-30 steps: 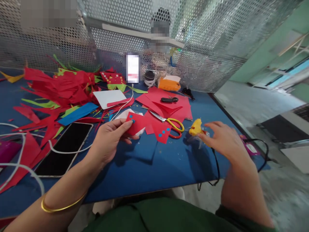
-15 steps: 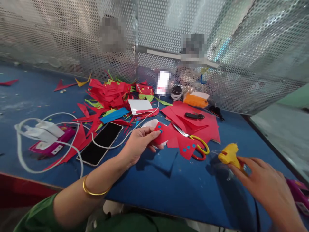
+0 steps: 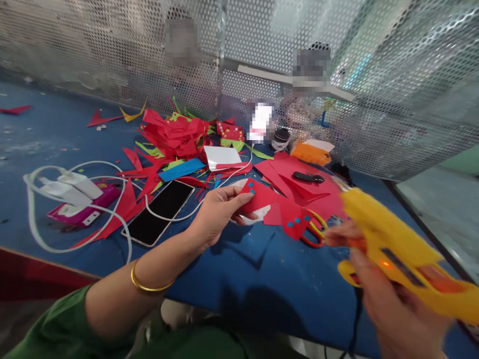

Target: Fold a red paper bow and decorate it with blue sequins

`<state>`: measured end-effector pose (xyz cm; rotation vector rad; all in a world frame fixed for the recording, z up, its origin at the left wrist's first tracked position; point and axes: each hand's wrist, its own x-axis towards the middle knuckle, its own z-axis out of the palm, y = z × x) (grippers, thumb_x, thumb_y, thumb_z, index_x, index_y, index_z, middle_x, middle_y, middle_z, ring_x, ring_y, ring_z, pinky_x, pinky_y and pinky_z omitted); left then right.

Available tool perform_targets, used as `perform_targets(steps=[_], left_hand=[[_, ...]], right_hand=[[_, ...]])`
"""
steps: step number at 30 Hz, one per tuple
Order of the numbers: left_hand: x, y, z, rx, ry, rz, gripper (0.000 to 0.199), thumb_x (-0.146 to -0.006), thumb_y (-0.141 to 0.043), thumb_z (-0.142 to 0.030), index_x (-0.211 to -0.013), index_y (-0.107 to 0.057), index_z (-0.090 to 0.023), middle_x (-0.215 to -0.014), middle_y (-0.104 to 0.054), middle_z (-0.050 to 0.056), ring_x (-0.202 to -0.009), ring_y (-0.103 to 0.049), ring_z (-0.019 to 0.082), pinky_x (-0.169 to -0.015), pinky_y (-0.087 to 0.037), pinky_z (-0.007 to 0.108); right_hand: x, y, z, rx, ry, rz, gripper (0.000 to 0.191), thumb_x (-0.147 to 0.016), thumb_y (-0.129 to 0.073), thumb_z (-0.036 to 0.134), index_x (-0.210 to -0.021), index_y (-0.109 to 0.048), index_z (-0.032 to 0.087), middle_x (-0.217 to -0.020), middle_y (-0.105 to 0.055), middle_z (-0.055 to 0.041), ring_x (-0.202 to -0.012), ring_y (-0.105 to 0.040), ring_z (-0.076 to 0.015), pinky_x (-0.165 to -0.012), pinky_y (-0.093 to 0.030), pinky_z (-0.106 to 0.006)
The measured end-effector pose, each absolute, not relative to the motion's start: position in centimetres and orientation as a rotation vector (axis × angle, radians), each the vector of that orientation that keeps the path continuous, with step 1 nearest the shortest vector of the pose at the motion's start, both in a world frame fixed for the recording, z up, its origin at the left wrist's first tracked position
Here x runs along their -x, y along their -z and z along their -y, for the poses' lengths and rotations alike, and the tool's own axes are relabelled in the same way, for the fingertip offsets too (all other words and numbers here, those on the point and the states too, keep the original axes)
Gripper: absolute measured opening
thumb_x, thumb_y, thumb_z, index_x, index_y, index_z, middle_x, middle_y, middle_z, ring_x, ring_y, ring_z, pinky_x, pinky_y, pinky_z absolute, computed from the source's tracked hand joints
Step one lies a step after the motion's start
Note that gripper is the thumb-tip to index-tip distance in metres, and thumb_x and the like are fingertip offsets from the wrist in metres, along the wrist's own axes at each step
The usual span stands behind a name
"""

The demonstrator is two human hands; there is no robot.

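Between thumb and fingers my left hand (image 3: 220,212) pinches a red paper cutout (image 3: 277,204) marked with small blue squares at both ends. A white piece lies partly beneath it. At the right, my right hand (image 3: 389,294) is wrapped round a yellow hot glue gun (image 3: 396,239) with a glowing orange light; it is raised above the table and slightly blurred. Just past the cutout's right end, the scissors (image 3: 314,237) with yellow and red handles lie partly covered by paper.
On the blue table (image 3: 232,284) lie a black-screened phone (image 3: 160,212), a purple power strip (image 3: 86,207) with white chargers and looping cable, a heap of red paper scraps (image 3: 175,134), red sheets (image 3: 299,174) and a black thread spool (image 3: 280,138). Behind stands a perforated metal screen (image 3: 123,60).
My right hand has lifted and swung the glue gun up, so its whole side now faces me. The left hand still pinches the cutout. The view has shifted slightly.
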<state>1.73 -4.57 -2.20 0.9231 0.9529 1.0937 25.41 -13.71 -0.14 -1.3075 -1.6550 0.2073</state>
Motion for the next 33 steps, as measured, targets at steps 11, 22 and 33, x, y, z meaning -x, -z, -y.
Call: perform_targets(steps=[11,22,33], left_hand=[[-1.5,2.1,4.5,-0.886,-1.144,-0.844,0.011,-0.078,-0.075,-0.021,-0.086,-0.070,-0.015,-0.081,-0.076,0.002,-0.067,-0.072,0.012,-0.057,-0.053,0.019],[-1.5,2.2,4.5,-0.947,-1.191,-0.855,0.013,-0.078,-0.076,-0.018,-0.090,-0.074,-0.015,-0.080,-0.077,0.002,-0.069,-0.071,0.012,-0.057,-0.054,0.018],[-1.6,2.3,4.7,-0.909,-1.188,-0.832,0.012,-0.079,-0.076,-0.014,-0.090,-0.075,-0.016,-0.082,-0.077,0.000,-0.068,-0.071,0.010,-0.058,-0.055,0.016]], right_hand=[[-21.8,2.2,11.2,1.078,-0.158,2.056,0.017,-0.089,-0.061,0.019,-0.105,-0.061,0.025,-0.088,-0.068,-0.0051,-0.086,-0.068,-0.0225,-0.074,-0.060,-0.038],[-21.5,2.4,10.8,1.126,-0.143,2.121,0.014,-0.089,-0.061,0.022,-0.102,-0.057,0.024,-0.089,-0.068,-0.0054,-0.079,-0.067,-0.0208,-0.062,-0.055,-0.031],[-21.2,2.6,10.5,1.068,-0.087,2.142,0.007,-0.093,-0.060,0.022,-0.098,-0.058,0.018,-0.084,-0.063,-0.0030,-0.076,-0.062,-0.0140,-0.062,-0.050,-0.025]])
